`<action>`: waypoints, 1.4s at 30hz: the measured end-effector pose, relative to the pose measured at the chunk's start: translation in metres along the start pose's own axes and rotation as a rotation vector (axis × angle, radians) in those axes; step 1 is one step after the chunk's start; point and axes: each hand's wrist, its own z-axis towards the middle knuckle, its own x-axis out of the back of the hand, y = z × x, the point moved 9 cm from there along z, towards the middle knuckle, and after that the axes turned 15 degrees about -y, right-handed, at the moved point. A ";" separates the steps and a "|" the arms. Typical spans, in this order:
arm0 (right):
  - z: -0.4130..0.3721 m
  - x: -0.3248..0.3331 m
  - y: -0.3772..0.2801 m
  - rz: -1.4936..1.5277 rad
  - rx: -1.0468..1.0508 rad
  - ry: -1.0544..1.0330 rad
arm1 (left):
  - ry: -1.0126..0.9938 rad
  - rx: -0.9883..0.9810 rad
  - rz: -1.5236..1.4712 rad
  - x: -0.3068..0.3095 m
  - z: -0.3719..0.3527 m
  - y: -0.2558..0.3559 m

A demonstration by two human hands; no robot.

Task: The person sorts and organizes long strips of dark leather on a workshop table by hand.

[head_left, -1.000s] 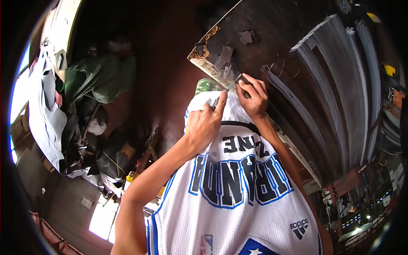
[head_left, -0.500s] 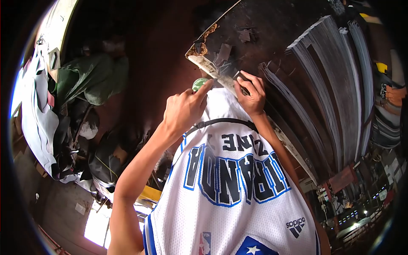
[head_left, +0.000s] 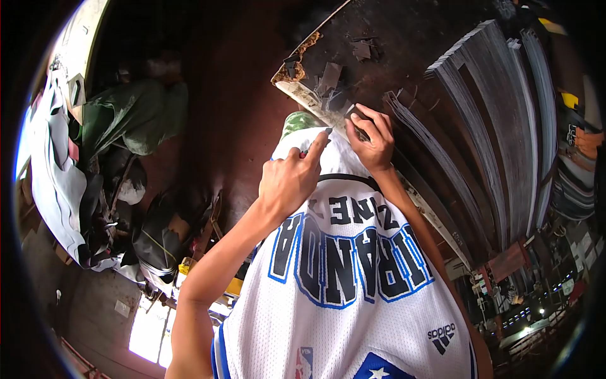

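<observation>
My left hand (head_left: 290,180) is over my white jersey, its index finger stretched forward and the other fingers curled. A small dark tip shows at the end of that finger, and a bit of red (head_left: 303,154) shows at the curled fingers; the rest of what it grips is hidden. Beside the table edge (head_left: 315,104), my right hand (head_left: 372,139) is closed in a pinch on a small dark piece (head_left: 360,131), mostly covered by the fingers. Just beyond the hands, small dark scraps (head_left: 329,77) and thin slivers lie on the dark table (head_left: 404,50).
Long grey strips (head_left: 486,107) lie in stacked bundles across the table on the right. The table's near corner (head_left: 293,69) is chipped. Green cloth (head_left: 136,120) and white sheet material (head_left: 57,177) are piled at the left. Green patterned fabric (head_left: 300,121) shows below the table edge.
My left hand has moved right and slightly down, away from the green fabric, exposing the dark tip and red bit. My right hand has stayed nearly in place.
</observation>
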 end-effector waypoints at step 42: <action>0.002 -0.001 0.000 -0.048 0.028 -0.024 | 0.071 -0.023 -0.015 0.010 0.015 0.009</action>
